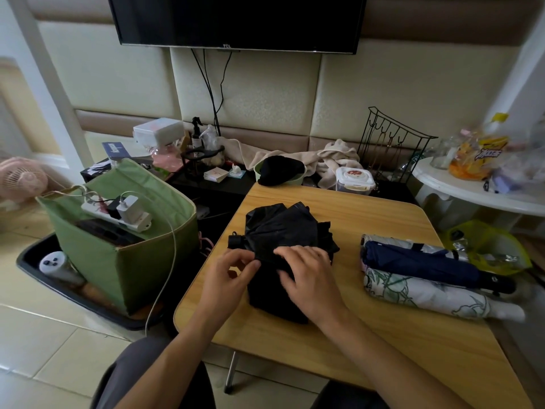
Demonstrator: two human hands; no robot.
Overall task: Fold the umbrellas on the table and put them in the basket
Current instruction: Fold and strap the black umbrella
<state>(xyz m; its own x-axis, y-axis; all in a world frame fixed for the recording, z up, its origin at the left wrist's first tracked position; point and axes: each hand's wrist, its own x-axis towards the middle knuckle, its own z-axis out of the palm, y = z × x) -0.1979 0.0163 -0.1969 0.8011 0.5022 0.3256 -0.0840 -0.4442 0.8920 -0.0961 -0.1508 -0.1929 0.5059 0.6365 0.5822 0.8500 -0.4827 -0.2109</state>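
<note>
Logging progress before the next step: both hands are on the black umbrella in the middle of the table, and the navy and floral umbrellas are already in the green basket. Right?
Not quite. In the head view both hands, left hand and right hand, are on the black umbrella, but the navy umbrella and floral umbrella lie folded on the table at its right side, not in the green basket.

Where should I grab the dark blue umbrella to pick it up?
Grab the navy umbrella round its rolled middle, coming from above. It lies flat atop the floral umbrella, so its top is free, and the middle keeps it balanced.
</note>
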